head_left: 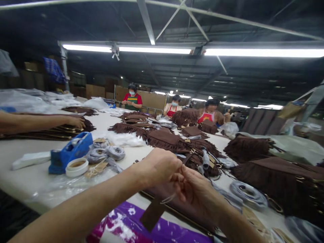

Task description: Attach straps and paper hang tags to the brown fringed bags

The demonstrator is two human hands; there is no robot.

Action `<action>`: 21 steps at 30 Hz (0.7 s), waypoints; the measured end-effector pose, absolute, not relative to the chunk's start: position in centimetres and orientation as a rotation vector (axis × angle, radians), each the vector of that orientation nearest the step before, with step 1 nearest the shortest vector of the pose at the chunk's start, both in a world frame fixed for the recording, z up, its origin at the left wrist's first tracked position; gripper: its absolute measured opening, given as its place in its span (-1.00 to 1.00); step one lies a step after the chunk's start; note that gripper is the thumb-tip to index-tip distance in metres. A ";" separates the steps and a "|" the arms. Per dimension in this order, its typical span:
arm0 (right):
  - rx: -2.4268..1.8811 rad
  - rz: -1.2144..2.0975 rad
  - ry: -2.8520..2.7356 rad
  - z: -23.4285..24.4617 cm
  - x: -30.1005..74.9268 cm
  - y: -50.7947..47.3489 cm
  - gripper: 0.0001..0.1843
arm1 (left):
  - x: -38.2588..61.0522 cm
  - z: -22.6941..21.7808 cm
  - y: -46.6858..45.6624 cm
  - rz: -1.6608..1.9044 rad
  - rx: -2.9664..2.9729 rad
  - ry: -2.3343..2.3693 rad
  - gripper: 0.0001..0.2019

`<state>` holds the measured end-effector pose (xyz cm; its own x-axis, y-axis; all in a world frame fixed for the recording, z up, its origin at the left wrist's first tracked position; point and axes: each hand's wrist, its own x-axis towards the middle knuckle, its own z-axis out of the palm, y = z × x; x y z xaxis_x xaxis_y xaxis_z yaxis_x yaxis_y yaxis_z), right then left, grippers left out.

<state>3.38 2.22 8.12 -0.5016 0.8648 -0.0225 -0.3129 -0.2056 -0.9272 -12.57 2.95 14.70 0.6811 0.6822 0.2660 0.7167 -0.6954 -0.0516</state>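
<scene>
My left hand (160,167) and my right hand (199,189) meet at the fingertips, both closed in a pinch. A pale string (168,199) runs from between the fingers down to a dark brown hang tag (152,213), which dangles at a tilt. The pinched part of the string is hidden by my fingers. Below them lies a brown bag (187,209) with a zipped edge, partly covered by my right hand and forearm. Shiny purple plastic (162,227) lies at the near table edge beneath the tag.
A blue tape dispenser (71,152), a tape roll (77,166) and wrapped grey straps (97,154) sit to the left. Fringed brown bags pile up ahead (164,138) and right (275,175). A co-worker's hand (77,122) rests on stacked bags; several people stand across the table.
</scene>
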 end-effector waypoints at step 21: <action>-1.016 0.799 -2.373 1.8 -3.0 10.1 -0.84 | -23.0 -2.4 7.7 -0.299 -2.680 -1.516 -0.92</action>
<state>-2.96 10.14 1.79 -0.6360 0.7546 0.1615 0.5031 0.5641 -0.6547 -23.00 7.69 -2.44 0.5016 0.8438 0.1910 0.8530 -0.5192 0.0533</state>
